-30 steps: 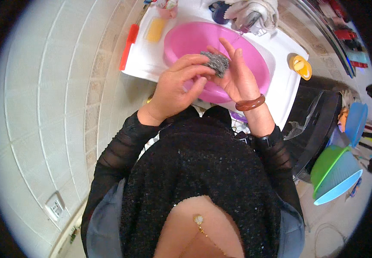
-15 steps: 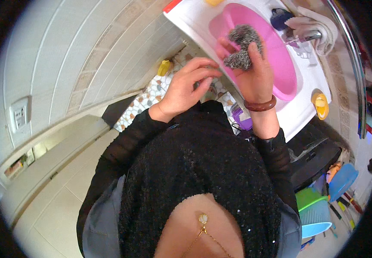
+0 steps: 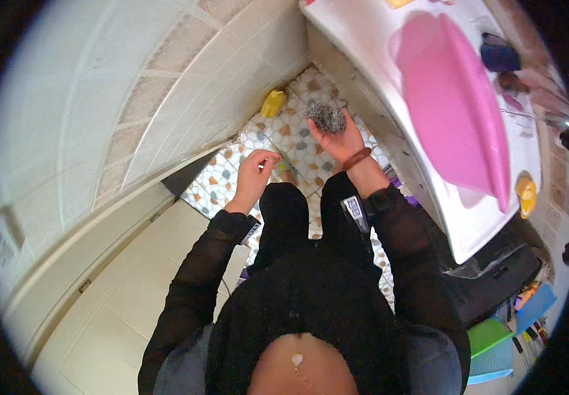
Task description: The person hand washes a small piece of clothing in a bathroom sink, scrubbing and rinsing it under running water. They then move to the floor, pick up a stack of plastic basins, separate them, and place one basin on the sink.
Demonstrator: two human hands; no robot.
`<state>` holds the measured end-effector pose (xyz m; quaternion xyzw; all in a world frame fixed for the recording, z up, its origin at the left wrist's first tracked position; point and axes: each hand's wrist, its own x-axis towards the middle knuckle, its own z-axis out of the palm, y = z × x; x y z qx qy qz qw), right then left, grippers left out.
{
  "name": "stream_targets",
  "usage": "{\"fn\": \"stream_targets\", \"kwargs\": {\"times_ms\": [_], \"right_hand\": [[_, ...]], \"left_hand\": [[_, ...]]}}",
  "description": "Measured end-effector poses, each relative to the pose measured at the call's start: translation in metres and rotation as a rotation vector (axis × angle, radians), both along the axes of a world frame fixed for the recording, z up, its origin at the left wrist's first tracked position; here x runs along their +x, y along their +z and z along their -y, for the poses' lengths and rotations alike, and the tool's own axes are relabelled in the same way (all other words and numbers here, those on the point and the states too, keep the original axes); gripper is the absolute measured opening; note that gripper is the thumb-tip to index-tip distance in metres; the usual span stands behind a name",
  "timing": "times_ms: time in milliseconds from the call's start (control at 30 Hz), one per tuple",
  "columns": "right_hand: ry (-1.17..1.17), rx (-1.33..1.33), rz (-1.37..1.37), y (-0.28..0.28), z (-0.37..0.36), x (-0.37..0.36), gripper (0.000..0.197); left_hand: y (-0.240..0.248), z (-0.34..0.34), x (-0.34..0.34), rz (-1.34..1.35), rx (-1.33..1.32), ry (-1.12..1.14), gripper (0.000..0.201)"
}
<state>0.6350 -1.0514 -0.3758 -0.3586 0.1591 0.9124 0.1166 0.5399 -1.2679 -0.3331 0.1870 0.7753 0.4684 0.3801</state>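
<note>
My right hand (image 3: pixel 345 140) holds a grey steel wool scrubber (image 3: pixel 326 117), the fingers and thumb cupped around it over the pebble-patterned floor. A brown bangle (image 3: pixel 357 158) circles that wrist. My left hand (image 3: pixel 251 180) hangs beside my left knee. Its fingers are curled in toward the thumb, and I see nothing in them. To the right, a pink basin (image 3: pixel 452 105) lies on a white sink counter (image 3: pixel 467 234), apart from both hands.
A yellow container (image 3: pixel 274 104) stands on the floor by the tiled wall. The counter's side panel (image 3: pixel 390 118) bounds the space on the right. A dark blue cup (image 3: pixel 499 52) and a yellow item (image 3: pixel 526 196) sit along the counter's far edge. A black case (image 3: pixel 495 283) is below it.
My right hand has moved away from above the pink basin, carrying the steel wool scrubber down and left over the floor. My left hand has lowered, its fingers more curled. The view has shifted left.
</note>
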Motion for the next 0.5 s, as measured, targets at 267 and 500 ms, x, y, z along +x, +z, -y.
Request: {"fn": "stream_targets", "kwargs": {"times_ms": [267, 500], "right_hand": [[-0.016, 0.119, 0.004, -0.242, 0.01, -0.033, 0.03], [-0.006, 0.018, 0.093, -0.309, -0.012, -0.069, 0.035]], "left_hand": [[-0.183, 0.013, -0.058, -0.084, -0.197, -0.089, 0.014], [-0.301, -0.015, -0.088, -0.346, -0.136, -0.145, 0.011]]}}
